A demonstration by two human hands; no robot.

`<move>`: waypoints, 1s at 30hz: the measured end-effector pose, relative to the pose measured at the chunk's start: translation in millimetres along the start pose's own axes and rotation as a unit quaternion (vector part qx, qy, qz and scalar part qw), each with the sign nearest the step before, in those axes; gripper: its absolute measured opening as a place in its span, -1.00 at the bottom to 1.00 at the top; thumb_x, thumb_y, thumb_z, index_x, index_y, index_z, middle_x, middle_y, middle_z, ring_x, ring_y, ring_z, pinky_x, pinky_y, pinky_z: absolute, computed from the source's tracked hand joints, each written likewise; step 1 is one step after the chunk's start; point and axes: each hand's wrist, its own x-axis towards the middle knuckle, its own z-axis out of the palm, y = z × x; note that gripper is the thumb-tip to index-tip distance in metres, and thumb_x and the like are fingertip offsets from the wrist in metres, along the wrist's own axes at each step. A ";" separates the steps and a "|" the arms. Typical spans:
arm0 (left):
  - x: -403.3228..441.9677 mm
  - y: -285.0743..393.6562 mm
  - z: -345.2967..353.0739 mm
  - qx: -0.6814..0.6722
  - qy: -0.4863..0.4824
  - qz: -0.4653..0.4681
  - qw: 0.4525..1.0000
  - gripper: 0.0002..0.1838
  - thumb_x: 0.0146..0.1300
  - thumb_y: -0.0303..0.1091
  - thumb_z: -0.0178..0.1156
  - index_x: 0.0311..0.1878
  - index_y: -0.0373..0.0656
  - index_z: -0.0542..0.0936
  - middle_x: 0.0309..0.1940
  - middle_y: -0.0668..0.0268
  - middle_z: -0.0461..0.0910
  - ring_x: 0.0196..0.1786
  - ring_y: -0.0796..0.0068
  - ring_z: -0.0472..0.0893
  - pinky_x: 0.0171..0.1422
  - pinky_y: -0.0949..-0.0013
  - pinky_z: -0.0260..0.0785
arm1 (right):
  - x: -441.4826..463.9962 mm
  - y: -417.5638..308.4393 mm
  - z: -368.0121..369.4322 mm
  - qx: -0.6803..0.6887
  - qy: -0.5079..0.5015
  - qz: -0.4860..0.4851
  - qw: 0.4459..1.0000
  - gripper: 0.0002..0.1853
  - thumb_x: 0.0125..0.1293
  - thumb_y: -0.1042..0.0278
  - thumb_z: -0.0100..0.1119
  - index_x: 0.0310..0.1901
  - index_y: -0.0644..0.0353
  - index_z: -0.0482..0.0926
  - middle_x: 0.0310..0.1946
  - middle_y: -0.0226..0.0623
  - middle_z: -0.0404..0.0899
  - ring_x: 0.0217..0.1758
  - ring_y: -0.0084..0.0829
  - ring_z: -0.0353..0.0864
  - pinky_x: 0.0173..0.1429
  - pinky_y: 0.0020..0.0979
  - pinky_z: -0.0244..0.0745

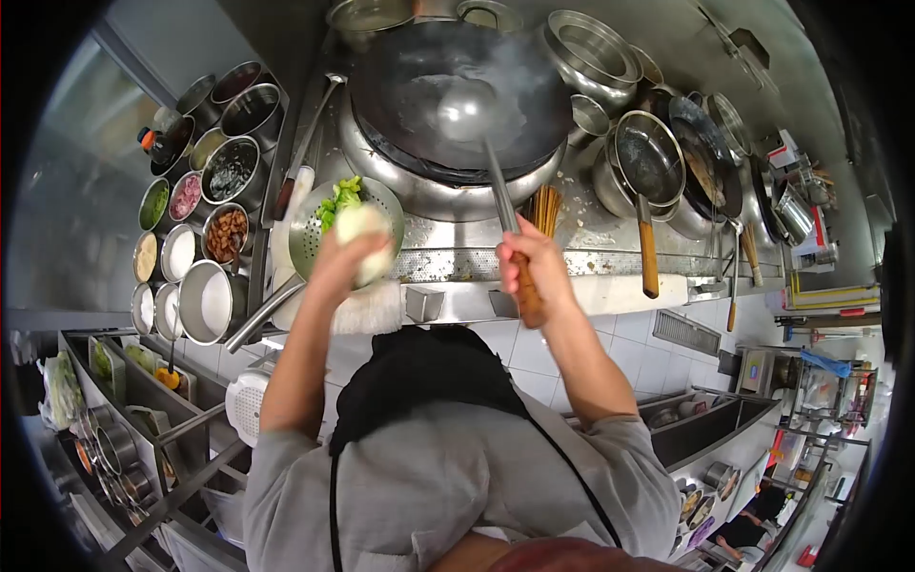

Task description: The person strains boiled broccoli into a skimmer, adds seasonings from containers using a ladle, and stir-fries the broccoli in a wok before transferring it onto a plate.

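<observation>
My right hand (536, 267) is closed round the wooden grip of a ladle (501, 191). The ladle's bowl is inside a large dark wok (405, 114), from which steam rises. My left hand (335, 265) is closed on a pale, rounded object (362, 229), too blurred to name. It is over a perforated metal strainer (305, 224), where chopped green vegetables (341, 198) lie. The pale object and my hand hide part of the strainer. A metal handle (267, 313) runs from the strainer towards the lower left.
Left of the stove stand several metal containers (205, 300) of ingredients. A second ladle (307, 143) lies beside the wok. To the right are a pan with a wooden handle (648, 162), stacked metal bowls (596, 57) and a bundle of bamboo sticks (546, 210). A white cloth (360, 313) lies along the front edge.
</observation>
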 end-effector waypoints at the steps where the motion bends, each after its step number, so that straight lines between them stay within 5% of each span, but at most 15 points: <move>1: -22.0 5.9 -21.4 0.129 0.044 0.000 0.991 -0.54 0.02 -0.20 0.38 -0.05 -0.28 0.59 -0.11 0.16 0.64 -0.11 0.32 0.65 -0.08 0.27 0.53 | 11.6 -8.6 -11.5 0.008 -0.018 0.010 1.000 -0.50 0.36 0.43 0.07 0.31 0.24 0.25 -0.56 -0.40 0.45 -0.71 -0.63 0.36 -0.70 -0.54 0.31; 2: -44.8 9.9 -39.4 0.256 0.084 -0.003 0.963 -0.52 -0.03 -0.20 0.38 -0.08 -0.32 0.61 -0.08 0.09 0.63 -0.06 0.26 0.65 0.00 0.24 0.53 | 31.5 -17.5 -24.6 0.016 -0.032 0.023 0.999 -0.40 0.35 0.42 0.10 0.39 0.23 0.19 -0.55 -0.42 0.46 -0.69 -0.66 0.37 -0.69 -0.58 0.31; 4: -73.9 -0.1 -71.1 0.550 0.138 0.110 0.816 -0.47 -0.14 -0.18 0.38 -0.09 -0.34 0.62 0.05 -0.06 0.56 0.14 0.05 0.54 0.20 0.06 0.41 | 77.5 -29.0 -38.6 0.047 -0.094 0.027 0.994 -0.42 0.39 0.42 0.06 0.40 0.23 0.15 -0.55 -0.41 0.48 -0.68 -0.69 0.37 -0.69 -0.60 0.30; 8: -104.0 -14.2 -95.6 0.721 0.093 0.046 0.685 -0.47 -0.20 -0.14 0.37 -0.12 -0.25 0.66 0.24 -0.11 0.38 0.28 -0.10 0.38 0.28 -0.10 0.29 | 60.3 6.7 -6.1 -0.070 0.069 -0.091 0.991 -0.47 0.36 0.47 0.05 0.36 0.24 0.27 -0.58 -0.37 0.44 -0.72 -0.51 0.41 -0.68 -0.44 0.38; 10: -113.5 -19.0 -98.6 0.754 0.067 0.040 0.653 -0.49 -0.22 -0.16 0.38 -0.13 -0.19 0.68 0.26 -0.09 0.35 0.26 -0.09 0.38 0.22 -0.10 0.33 | 19.1 20.1 9.5 -0.035 0.058 -0.055 0.996 -0.42 0.31 0.53 0.04 0.39 0.20 0.27 -0.60 -0.38 0.44 -0.75 -0.48 0.41 -0.72 -0.40 0.34; 14: -120.3 -28.4 -116.1 0.613 0.014 -0.017 0.790 -0.53 -0.22 -0.17 0.39 -0.16 -0.15 0.68 0.15 -0.05 0.41 0.09 -0.06 0.52 0.15 0.02 0.42 | 45.0 -24.1 -30.0 0.024 -0.053 0.021 0.998 -0.63 0.35 0.39 0.08 0.16 0.24 0.37 -0.54 -0.47 0.44 -0.68 -0.74 0.31 -0.69 -0.66 0.20; 15: -124.4 -21.7 -112.2 0.576 -0.001 -0.058 0.815 -0.51 -0.18 -0.17 0.37 -0.15 -0.26 0.65 0.03 -0.01 0.53 -0.09 0.00 0.62 0.07 0.16 0.48 | 67.0 -30.7 -33.2 0.049 -0.066 0.021 0.996 -0.63 0.36 0.41 0.07 0.17 0.24 0.36 -0.54 -0.46 0.44 -0.68 -0.71 0.32 -0.68 -0.64 0.22; 18: -131.1 -50.2 -149.6 0.258 -0.061 -0.219 0.939 -0.50 -0.13 -0.18 0.37 -0.09 -0.24 0.63 -0.08 0.13 0.60 -0.15 0.21 0.65 -0.04 0.23 0.52 | 80.5 -16.0 -18.6 -0.011 0.017 -0.072 0.997 -0.63 0.37 0.47 0.04 0.19 0.27 0.34 -0.55 -0.43 0.45 -0.69 -0.60 0.36 -0.66 -0.53 0.32; 19: -143.5 -49.9 -140.6 0.108 -0.006 -0.231 0.967 -0.39 -0.14 -0.18 0.37 0.03 -0.28 0.56 -0.17 0.20 0.63 -0.16 0.34 0.64 -0.09 0.33 0.52 | 71.5 0.0 -14.8 -0.072 0.052 -0.076 0.993 -0.59 0.35 0.48 0.06 0.22 0.27 0.34 -0.56 -0.41 0.45 -0.72 -0.53 0.37 -0.66 -0.45 0.37; 22: -164.9 -66.3 -125.2 -0.052 0.085 -0.193 0.976 -0.28 -0.19 -0.18 0.39 0.12 -0.30 0.49 -0.18 0.19 0.63 -0.19 0.29 0.64 -0.09 0.31 0.53 | 4.3 13.6 14.5 -0.020 0.056 -0.041 0.997 -0.64 0.33 0.45 0.09 0.16 0.20 0.41 -0.59 -0.43 0.44 -0.77 -0.54 0.35 -0.69 -0.43 0.36; 26: -174.3 -85.8 -111.1 -0.090 0.064 -0.164 0.980 -0.36 -0.11 -0.23 0.37 0.08 -0.34 0.49 -0.20 0.14 0.63 -0.21 0.25 0.67 -0.12 0.24 0.57 | 42.9 -30.3 -27.5 0.078 -0.104 0.068 0.989 -0.85 0.39 0.36 0.07 -0.07 0.14 0.41 -0.52 -0.49 0.44 -0.70 -0.66 0.37 -0.69 -0.63 0.28; 28: -176.2 -86.3 -105.1 -0.100 0.047 -0.134 0.985 -0.33 -0.14 -0.20 0.38 0.08 -0.34 0.49 -0.20 0.14 0.63 -0.21 0.25 0.66 -0.13 0.25 0.57 | 80.9 -32.7 -32.0 0.122 -0.121 0.045 0.984 -0.72 0.38 0.41 0.09 0.09 0.20 0.41 -0.53 -0.46 0.45 -0.69 -0.64 0.38 -0.68 -0.59 0.31; 30: -178.0 -76.1 -94.4 -0.091 0.047 -0.113 0.988 -0.30 -0.16 -0.18 0.40 0.09 -0.34 0.48 -0.20 0.13 0.63 -0.21 0.25 0.66 -0.13 0.25 0.57 | 80.8 -17.0 -20.9 -0.058 0.034 -0.080 0.995 -0.51 0.36 0.45 0.13 0.30 0.27 0.32 -0.55 -0.39 0.46 -0.69 -0.59 0.40 -0.67 -0.51 0.35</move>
